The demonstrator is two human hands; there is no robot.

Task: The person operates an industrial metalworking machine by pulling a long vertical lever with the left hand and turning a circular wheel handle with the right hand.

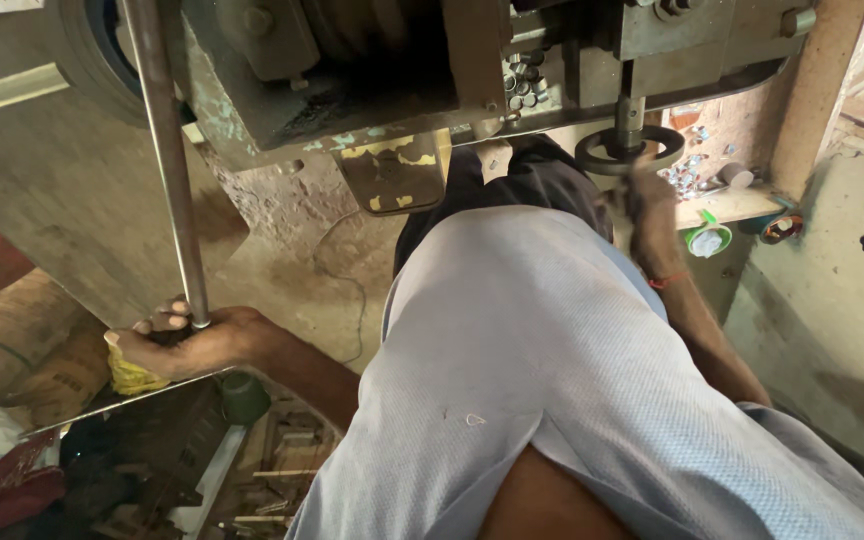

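Grey shirt (552, 370) fills the foreground. Left hand (187, 340) grips the steel lever (172, 170), likely heavy, stiff, slick, at its low end; right hand (652, 215), blurred, grip unclear, reaches the handwheel (630, 150).

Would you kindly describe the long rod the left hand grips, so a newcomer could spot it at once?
Start at the big grey-green machine filling the top of the view. From its left end a long steel rod slants down to the left hand. Unlike the short black handwheel by the right hand, it is bare, pale and slender.

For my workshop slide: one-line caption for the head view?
Left hand grips a metal lever rod; right hand reaches the black handwheel.
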